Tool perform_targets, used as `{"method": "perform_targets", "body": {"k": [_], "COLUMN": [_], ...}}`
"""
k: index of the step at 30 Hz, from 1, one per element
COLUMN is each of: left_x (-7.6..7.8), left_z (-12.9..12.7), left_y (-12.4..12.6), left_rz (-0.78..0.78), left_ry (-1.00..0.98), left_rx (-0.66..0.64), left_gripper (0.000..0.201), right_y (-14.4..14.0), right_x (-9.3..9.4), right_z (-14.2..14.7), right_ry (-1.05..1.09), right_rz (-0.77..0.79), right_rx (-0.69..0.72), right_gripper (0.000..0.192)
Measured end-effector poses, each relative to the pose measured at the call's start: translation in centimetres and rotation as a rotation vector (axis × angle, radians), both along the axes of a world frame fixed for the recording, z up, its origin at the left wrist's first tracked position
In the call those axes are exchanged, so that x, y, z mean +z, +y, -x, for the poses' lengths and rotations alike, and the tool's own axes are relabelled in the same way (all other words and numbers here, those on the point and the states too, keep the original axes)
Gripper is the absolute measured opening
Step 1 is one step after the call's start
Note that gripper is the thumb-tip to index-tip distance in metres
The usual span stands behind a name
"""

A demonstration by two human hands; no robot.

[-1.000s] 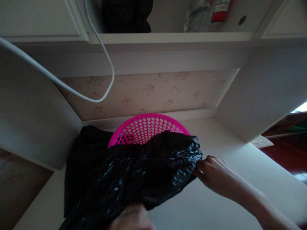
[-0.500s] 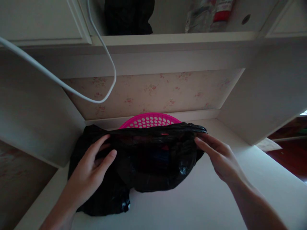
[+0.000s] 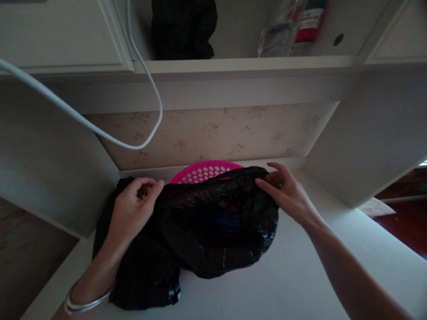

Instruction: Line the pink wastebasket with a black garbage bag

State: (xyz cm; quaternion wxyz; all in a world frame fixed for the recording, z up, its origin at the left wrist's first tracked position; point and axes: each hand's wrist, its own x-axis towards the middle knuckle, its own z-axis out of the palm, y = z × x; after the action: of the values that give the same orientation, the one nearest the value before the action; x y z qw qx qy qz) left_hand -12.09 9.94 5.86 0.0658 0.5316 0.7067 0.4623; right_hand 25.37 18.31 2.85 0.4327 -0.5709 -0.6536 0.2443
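A shiny black plastic bag lies on a white desk, its mouth held apart toward me. My left hand pinches the left edge of the bag's rim. At the right edge of the rim, my right hand grips the plastic. Dark items with red and blue show dimly inside. A pink perforated basket stands just behind the bag, mostly hidden by it. More black plastic lies crumpled under my left forearm.
White side panels wall in the desk nook left and right, with floral wallpaper behind. A white cable loops down from the top left. On the upper shelf sit a dark object and a bottle. Red-brown floor shows at right.
Both hands have shifted back along the bag's rim toward the basket and pulled the mouth wider. A second ago the bag was raised above the desk, held by my right hand.
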Motion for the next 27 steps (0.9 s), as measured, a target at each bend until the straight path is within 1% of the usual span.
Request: {"method": "perform_targets", "body": {"k": [1,2,3,4,5,6,7,8,9,10,11,14,16,17,19,22,25,27], "left_x": [0.5,1.0,1.5,1.8,2.1,2.2,2.3,2.3,2.3,2.3,2.2,2.1,1.8,1.7,1.4,0.9,0.4,0.3], "left_z": [-0.4,-0.9,-1.5,-1.9,-2.3,-2.6,-2.8,-2.8,-2.7,-2.6,-2.4,-1.7,-1.3,-1.1,-0.8,-0.3,0.2,0.4], "left_y": [0.3,0.6,0.9,1.3,1.7,2.2,2.6,3.1,3.4,3.8,4.1,4.7,5.1,5.4,5.9,6.8,7.3,7.4], "left_rz": [-0.027,-0.032,-0.019,0.010,0.055,0.108,0.155,0.190,0.210,0.214,0.202,0.146,0.135,0.136,0.137,0.143,0.161,0.160], "left_ry": [0.045,0.108,0.190,0.280,0.361,0.419,0.451,0.457,0.447,0.429,0.409,0.331,0.269,0.242,0.199,0.159,0.133,0.116], "left_rx": [-0.080,-0.188,-0.305,-0.410,-0.488,-0.533,-0.548,-0.547,-0.541,-0.531,-0.512,-0.419,-0.370,-0.355,-0.331,-0.305,-0.315,-0.310], "left_gripper": [0.048,0.054,0.061,0.069,0.076,0.077,0.071,0.060,0.049,0.041,0.038,0.044,0.049,0.051,0.052,0.049,0.042,0.040], "right_y": [0.6,1.2,1.7,2.3,2.8,3.2,3.6,3.9,4.2,4.3,4.4,4.2,4.1,4.0,3.7,3.1,2.4,2.2], "right_x": [0.4,0.8,1.3,1.8,2.3,2.7,3.1,3.4,3.7,3.8,3.9,4.2,4.6,4.9,5.7,6.8,7.2,7.2], "right_z": [0.1,0.2,0.4,0.6,0.7,0.9,1.0,1.1,1.2,1.1,1.1,1.0,1.0,1.1,1.2,1.1,0.3,-0.4], "right_ry": [-0.092,-0.187,-0.280,-0.367,-0.441,-0.495,-0.526,-0.536,-0.528,-0.512,-0.495,-0.398,-0.293,-0.245,-0.218,-0.335,-0.453,-0.421], "right_rz": [-0.093,-0.174,-0.235,-0.265,-0.265,-0.246,-0.220,-0.200,-0.194,-0.198,-0.210,-0.210,-0.144,-0.091,0.034,0.159,0.234,0.220], "right_rx": [-0.001,0.031,0.093,0.176,0.263,0.342,0.400,0.430,0.430,0.413,0.386,0.239,0.157,0.144,0.189,0.325,0.388,0.349], "right_gripper": [0.090,0.091,0.091,0.085,0.075,0.061,0.046,0.033,0.025,0.022,0.021,0.021,0.025,0.029,0.040,0.044,0.030,0.020]}}
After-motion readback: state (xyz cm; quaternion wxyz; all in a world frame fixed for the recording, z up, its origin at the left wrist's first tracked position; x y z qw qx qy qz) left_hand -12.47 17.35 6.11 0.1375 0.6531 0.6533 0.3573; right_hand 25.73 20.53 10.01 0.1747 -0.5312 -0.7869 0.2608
